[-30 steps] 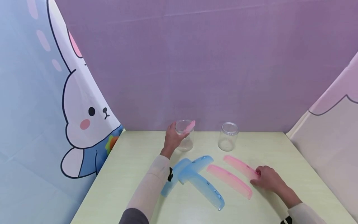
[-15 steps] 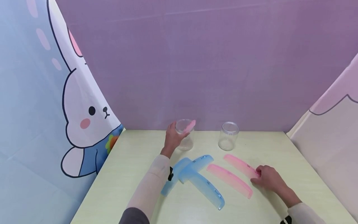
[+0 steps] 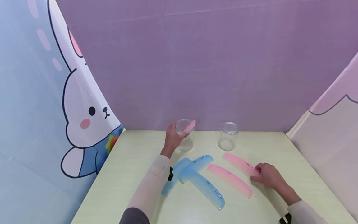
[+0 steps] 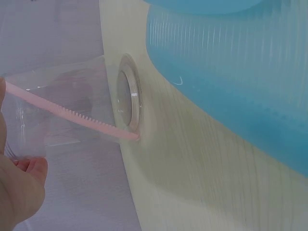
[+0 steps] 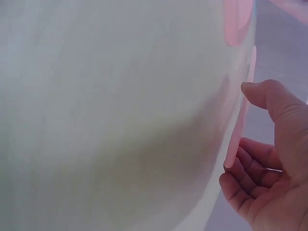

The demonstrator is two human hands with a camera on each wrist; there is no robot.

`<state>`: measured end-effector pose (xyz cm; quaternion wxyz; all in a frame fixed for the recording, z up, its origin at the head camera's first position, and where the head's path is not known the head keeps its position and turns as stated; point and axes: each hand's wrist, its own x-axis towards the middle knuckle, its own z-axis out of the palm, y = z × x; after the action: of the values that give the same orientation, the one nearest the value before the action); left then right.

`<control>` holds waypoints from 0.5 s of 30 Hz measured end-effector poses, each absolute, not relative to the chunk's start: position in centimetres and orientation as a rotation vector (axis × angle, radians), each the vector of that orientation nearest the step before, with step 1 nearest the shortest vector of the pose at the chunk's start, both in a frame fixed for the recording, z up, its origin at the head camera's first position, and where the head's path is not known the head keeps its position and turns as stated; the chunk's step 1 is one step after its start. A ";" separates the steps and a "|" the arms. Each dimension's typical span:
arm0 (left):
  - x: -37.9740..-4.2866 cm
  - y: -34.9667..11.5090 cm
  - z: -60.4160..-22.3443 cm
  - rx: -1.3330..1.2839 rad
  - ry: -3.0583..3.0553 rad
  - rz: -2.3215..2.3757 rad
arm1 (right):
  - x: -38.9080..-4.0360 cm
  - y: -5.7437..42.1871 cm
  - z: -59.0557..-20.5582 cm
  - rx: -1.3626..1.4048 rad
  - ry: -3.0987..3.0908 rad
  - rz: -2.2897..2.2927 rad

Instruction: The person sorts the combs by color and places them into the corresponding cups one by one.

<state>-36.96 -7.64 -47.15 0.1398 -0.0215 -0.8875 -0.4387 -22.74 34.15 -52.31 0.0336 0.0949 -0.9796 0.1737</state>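
Note:
My left hand [image 3: 172, 137] grips a clear jar [image 3: 185, 144] at the back of the table, thumb in front and fingers round the far side. A pink comb [image 4: 72, 114] leans inside this jar, and its end shows above the rim in the head view. At the right, my right hand [image 3: 267, 176] pinches the near end of another pink comb [image 3: 239, 163] between thumb and fingers. The right wrist view shows this comb [image 5: 239, 127] edge-on, close over the tabletop, a shadow beside it. A further pink comb [image 3: 230, 180] lies flat just left of it.
Three blue combs [image 3: 205, 188] lie crossed over one another in the middle, by my left sleeve. A second clear jar [image 3: 228, 138] stands at the back right of the first. A purple cloth wall [image 3: 207, 68] rises along the rear table edge.
The pink comb in my right hand has shifted slightly up and away, its far end a little higher in the view. My left hand and its jar stay put.

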 end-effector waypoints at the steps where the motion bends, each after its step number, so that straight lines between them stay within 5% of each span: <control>1: -37.0 -7.6 -47.2 -0.062 -2.565 -1.266 | -22.8 34.1 -52.2 0.303 -3.007 0.530; 15: -36.9 -7.7 -47.0 -0.063 -2.564 -1.276 | -24.2 32.6 -50.0 0.388 -2.919 0.561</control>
<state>-36.88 -7.66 -47.00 0.1379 -0.0216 -0.8865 -0.4413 -24.15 32.64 -49.99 0.0718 0.1290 -0.9712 0.1868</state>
